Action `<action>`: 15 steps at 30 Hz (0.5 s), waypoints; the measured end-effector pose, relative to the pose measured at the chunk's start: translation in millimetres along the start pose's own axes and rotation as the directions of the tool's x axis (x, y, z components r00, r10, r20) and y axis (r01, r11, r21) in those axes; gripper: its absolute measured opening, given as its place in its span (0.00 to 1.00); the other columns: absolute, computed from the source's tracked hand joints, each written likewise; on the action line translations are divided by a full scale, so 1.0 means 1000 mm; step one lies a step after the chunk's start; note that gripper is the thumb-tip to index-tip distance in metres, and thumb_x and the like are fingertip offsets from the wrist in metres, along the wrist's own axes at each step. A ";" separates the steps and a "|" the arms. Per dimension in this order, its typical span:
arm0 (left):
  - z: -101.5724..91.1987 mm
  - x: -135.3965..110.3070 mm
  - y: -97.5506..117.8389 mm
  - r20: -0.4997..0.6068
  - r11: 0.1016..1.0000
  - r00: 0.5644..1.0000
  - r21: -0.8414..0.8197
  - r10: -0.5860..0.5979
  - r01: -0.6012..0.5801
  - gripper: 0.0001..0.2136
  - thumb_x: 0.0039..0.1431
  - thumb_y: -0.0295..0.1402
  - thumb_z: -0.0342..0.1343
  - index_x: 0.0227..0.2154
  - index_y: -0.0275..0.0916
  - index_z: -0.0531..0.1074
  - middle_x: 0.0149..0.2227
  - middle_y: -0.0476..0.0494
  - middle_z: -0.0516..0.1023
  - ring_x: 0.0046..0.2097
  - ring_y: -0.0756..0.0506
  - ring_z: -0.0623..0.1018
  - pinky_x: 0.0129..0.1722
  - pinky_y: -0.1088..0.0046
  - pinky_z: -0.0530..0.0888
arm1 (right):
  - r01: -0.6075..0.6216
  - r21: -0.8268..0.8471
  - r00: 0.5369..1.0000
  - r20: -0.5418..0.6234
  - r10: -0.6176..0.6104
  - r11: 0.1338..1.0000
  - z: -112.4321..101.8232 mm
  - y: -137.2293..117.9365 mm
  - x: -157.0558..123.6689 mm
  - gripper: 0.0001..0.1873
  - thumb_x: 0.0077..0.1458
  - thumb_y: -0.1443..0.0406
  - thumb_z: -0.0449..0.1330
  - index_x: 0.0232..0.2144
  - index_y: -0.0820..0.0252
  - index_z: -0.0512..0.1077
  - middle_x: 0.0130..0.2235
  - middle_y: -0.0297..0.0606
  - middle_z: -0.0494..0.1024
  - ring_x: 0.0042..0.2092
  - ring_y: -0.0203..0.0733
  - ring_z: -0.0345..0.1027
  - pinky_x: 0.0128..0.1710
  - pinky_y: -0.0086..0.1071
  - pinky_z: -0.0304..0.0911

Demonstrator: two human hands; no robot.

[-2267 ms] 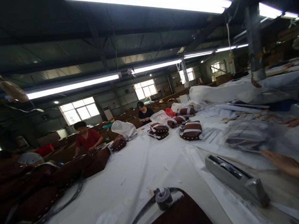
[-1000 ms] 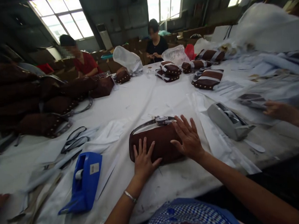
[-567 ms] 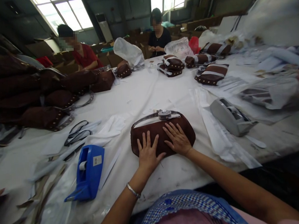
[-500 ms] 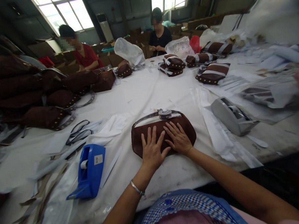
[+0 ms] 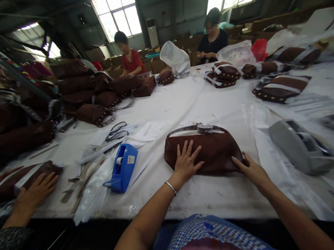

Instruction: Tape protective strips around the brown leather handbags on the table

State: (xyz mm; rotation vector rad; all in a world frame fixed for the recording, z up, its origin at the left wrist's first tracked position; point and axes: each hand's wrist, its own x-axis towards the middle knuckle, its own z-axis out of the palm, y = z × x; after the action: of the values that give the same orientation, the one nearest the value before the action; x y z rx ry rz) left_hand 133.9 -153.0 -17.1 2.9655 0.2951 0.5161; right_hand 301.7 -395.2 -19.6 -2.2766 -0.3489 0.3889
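Evidently, the left hand [image 5: 186,161] lay spread on the brown bag [image 5: 215,152] while the right hand [image 5: 252,171] pinched its right edge; light, even pressure seemed best against creasing.

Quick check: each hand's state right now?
Left hand: open, spread on the brown bag.
Right hand: thumb and fingers at the bag's right corner; cannot tell if gripping.
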 end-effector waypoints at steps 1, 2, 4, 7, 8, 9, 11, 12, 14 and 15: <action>-0.001 0.000 0.000 0.000 1.000 1.000 -0.003 0.000 0.000 0.33 0.65 0.52 0.49 0.69 0.52 0.49 0.74 0.41 0.41 0.74 0.34 0.42 0.69 0.38 0.44 | -0.059 0.084 0.995 0.079 0.053 0.995 -0.004 -0.006 0.001 0.38 0.51 0.43 0.64 0.55 0.62 0.72 0.46 0.49 0.81 0.46 0.58 0.77 0.49 0.50 0.72; -0.002 0.001 0.000 0.000 1.000 1.000 -0.007 0.000 0.000 0.33 0.65 0.51 0.49 0.69 0.52 0.49 0.74 0.41 0.41 0.74 0.35 0.42 0.69 0.38 0.44 | -0.119 0.186 0.983 0.158 0.090 0.975 -0.009 -0.014 0.001 0.35 0.50 0.44 0.66 0.52 0.61 0.74 0.44 0.46 0.82 0.44 0.54 0.77 0.47 0.46 0.74; -0.005 0.002 -0.002 0.001 1.000 1.000 -0.020 -0.012 0.012 0.33 0.65 0.51 0.50 0.69 0.52 0.48 0.74 0.42 0.42 0.74 0.35 0.43 0.69 0.39 0.45 | -0.183 0.416 0.958 0.281 0.066 0.891 -0.018 -0.029 -0.001 0.27 0.49 0.49 0.69 0.46 0.59 0.76 0.44 0.43 0.82 0.45 0.50 0.77 0.47 0.41 0.74; -0.010 0.005 -0.010 0.006 0.996 0.998 -0.067 -0.067 0.067 0.33 0.66 0.48 0.50 0.70 0.49 0.48 0.74 0.41 0.42 0.74 0.36 0.43 0.69 0.41 0.46 | -0.142 0.727 0.959 0.270 -0.090 0.671 -0.018 -0.045 -0.010 0.21 0.56 0.48 0.62 0.43 0.57 0.76 0.45 0.42 0.82 0.46 0.49 0.77 0.49 0.43 0.74; -0.012 0.005 -0.012 0.013 0.992 0.996 -0.088 -0.084 0.085 0.32 0.67 0.47 0.49 0.70 0.48 0.47 0.74 0.40 0.42 0.74 0.36 0.43 0.70 0.43 0.47 | -0.109 0.780 0.963 0.236 -0.129 0.616 -0.011 -0.049 -0.014 0.22 0.59 0.47 0.58 0.40 0.57 0.75 0.43 0.42 0.82 0.45 0.48 0.78 0.49 0.45 0.74; -0.014 0.006 -0.015 0.024 0.989 0.995 -0.109 -0.093 0.095 0.32 0.67 0.47 0.48 0.70 0.46 0.47 0.74 0.40 0.42 0.74 0.37 0.43 0.70 0.44 0.48 | -0.078 0.808 0.966 0.205 -0.155 0.584 0.000 -0.053 -0.018 0.23 0.61 0.46 0.54 0.38 0.57 0.74 0.40 0.42 0.82 0.43 0.48 0.78 0.48 0.45 0.75; -0.017 0.005 -0.019 0.053 0.987 0.996 -0.140 -0.074 0.081 0.31 0.68 0.46 0.47 0.70 0.45 0.47 0.74 0.41 0.43 0.74 0.38 0.43 0.70 0.45 0.47 | -0.021 0.811 0.970 0.158 -0.183 0.585 0.030 -0.061 -0.028 0.24 0.65 0.48 0.48 0.35 0.58 0.73 0.33 0.40 0.82 0.40 0.45 0.79 0.45 0.40 0.75; -0.018 0.004 -0.020 0.067 0.986 0.996 -0.152 -0.057 0.067 0.31 0.68 0.46 0.47 0.70 0.46 0.48 0.74 0.41 0.43 0.74 0.38 0.43 0.70 0.45 0.47 | -0.009 0.805 0.969 0.153 -0.193 0.593 0.047 -0.066 -0.032 0.24 0.67 0.50 0.46 0.36 0.58 0.73 0.32 0.38 0.81 0.40 0.43 0.78 0.44 0.37 0.74; -0.020 0.003 -0.021 0.078 0.980 0.996 -0.192 -0.044 0.059 0.30 0.68 0.45 0.47 0.69 0.46 0.49 0.74 0.41 0.44 0.74 0.39 0.43 0.70 0.45 0.44 | 0.011 0.803 0.965 0.147 -0.216 0.596 0.078 -0.077 -0.039 0.25 0.68 0.51 0.42 0.44 0.59 0.73 0.34 0.36 0.82 0.42 0.40 0.78 0.43 0.35 0.73; -0.022 0.003 -0.021 0.076 0.970 0.996 -0.235 -0.053 0.069 0.29 0.68 0.43 0.48 0.69 0.45 0.50 0.74 0.41 0.44 0.74 0.39 0.43 0.70 0.45 0.43 | 0.029 0.805 0.964 0.134 -0.228 0.593 0.089 -0.084 -0.041 0.26 0.69 0.50 0.40 0.48 0.58 0.72 0.37 0.37 0.82 0.43 0.40 0.77 0.44 0.36 0.73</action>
State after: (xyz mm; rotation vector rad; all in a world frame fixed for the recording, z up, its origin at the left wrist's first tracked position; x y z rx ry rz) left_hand 125.2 -130.3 1.4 2.7264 0.2942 0.4087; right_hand 220.0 -296.4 -7.1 -1.2981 -0.3561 0.5889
